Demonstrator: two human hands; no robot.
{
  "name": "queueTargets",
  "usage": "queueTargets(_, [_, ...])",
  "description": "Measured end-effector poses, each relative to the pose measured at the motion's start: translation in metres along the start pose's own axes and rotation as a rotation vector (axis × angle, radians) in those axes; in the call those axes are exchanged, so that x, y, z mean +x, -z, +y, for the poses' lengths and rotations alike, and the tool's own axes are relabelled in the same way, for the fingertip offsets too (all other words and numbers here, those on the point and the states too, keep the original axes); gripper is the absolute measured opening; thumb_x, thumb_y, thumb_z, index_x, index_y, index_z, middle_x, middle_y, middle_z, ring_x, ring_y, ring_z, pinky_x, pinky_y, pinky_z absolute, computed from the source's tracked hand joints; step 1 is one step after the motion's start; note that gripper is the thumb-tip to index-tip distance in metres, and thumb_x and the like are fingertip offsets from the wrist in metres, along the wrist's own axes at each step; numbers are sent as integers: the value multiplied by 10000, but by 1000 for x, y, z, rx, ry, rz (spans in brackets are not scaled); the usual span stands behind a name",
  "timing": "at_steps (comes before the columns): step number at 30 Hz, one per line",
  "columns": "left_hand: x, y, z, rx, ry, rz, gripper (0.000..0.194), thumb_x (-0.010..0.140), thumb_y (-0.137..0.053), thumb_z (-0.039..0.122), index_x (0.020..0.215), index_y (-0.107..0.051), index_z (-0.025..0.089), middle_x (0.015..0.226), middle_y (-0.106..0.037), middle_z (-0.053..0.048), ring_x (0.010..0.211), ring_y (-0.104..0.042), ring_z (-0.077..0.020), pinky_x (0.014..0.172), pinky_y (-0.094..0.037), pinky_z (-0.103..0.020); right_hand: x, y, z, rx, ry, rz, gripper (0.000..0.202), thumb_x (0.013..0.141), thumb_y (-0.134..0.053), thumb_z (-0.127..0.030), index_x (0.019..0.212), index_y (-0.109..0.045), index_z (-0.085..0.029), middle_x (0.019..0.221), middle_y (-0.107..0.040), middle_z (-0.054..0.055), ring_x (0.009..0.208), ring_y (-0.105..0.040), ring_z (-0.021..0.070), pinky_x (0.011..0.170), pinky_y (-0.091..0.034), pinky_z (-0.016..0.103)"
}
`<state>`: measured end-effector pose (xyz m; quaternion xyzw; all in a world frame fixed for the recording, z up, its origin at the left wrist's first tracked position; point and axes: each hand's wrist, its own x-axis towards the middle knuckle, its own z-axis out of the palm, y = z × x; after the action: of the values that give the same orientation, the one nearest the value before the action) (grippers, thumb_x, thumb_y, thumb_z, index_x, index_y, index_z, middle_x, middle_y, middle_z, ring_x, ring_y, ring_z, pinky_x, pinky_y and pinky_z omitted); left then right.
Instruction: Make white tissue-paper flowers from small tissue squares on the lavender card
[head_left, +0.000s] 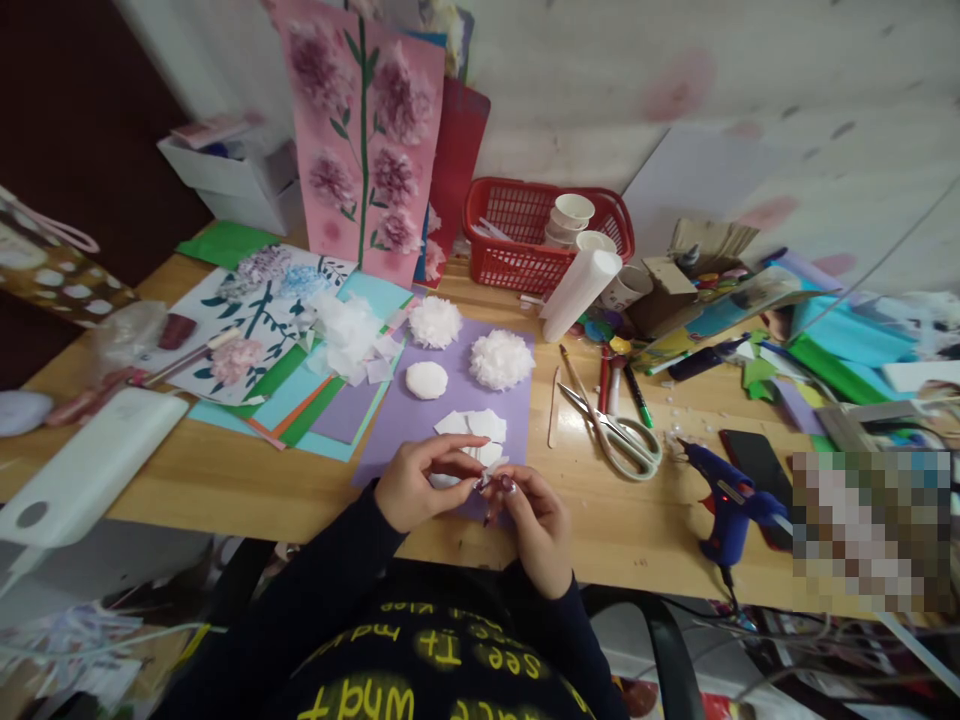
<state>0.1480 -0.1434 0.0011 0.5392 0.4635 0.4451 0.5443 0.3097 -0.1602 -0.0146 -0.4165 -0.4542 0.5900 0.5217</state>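
My left hand (426, 482) and my right hand (534, 518) meet over the front edge of a purple paper sheet (386, 430). Between their fingertips is a small piece of thin white paper (491, 468), pinched from both sides. Just beyond the hands lie white paper cutouts (472, 424), partly hidden by my fingers. Farther up the purple sheet are a round white pad (426, 380) and two fluffy white paper flowers, one on the left (435, 322) and one on the right (501, 360).
Scissors (628, 448) and pens lie right of the purple sheet. A blue glue gun (726, 500) stands near a dark phone (757, 470). At the back is a red basket (517, 268) with paper cups. Thin white paper pieces (349, 335) sit on coloured sheets at left.
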Motion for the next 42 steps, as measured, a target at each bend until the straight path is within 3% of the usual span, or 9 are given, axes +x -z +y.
queueTargets(6, [1,1,1,-5,-2,32,366,672,-644,99,1038,-624,120,741,-726,-33,719,-701,-147,748,-570,-233,-2,-3,3,-65,9,-8,196,816,-668,-257,1001,-618,-215,773,-622,11,632,-585,113,591,-504,228])
queueTargets(12, [0,3,1,5,-19,13,352,720,-619,119,1071,-600,126,778,-706,-40,763,-681,-151,758,-538,-237,-2,-3,3,-171,25,26,121,876,-581,-278,917,-645,-183,626,-595,-8,521,-567,106,535,-496,229])
queueTargets(17, [0,4,1,12,-40,55,316,747,-612,147,1062,-592,129,786,-671,-41,757,-652,-151,742,-514,-243,-1,-2,4,-158,47,136,142,873,-576,-311,901,-639,-187,673,-623,4,507,-553,108,515,-497,239])
queueTargets(23, [1,2,0,-3,-39,32,324,740,-641,171,1058,-586,138,751,-643,-30,745,-624,-153,734,-496,-255,-3,-1,7,-341,63,19,126,837,-621,-259,924,-682,-191,771,-674,46,636,-617,150,589,-510,256])
queueTargets(27, [2,1,1,-38,-16,33,332,741,-653,187,1056,-565,132,716,-598,-9,700,-590,-135,689,-474,-246,-3,0,8,-332,37,77,139,855,-595,-278,876,-693,-182,653,-663,26,532,-606,141,521,-498,246])
queueTargets(36, [3,2,0,-217,7,-2,294,728,-674,200,968,-510,156,716,-519,14,653,-510,-109,585,-408,-215,-1,2,5,-356,80,117,185,874,-569,-300,837,-702,-177,648,-622,30,572,-565,152,546,-456,273])
queueTargets(42, [5,9,-12,-466,-10,53,325,741,-650,230,1024,-507,156,675,-497,26,584,-453,-96,520,-364,-208,3,4,7,-279,115,300,167,874,-568,-299,802,-657,-179,636,-559,-8,522,-510,122,538,-431,267])
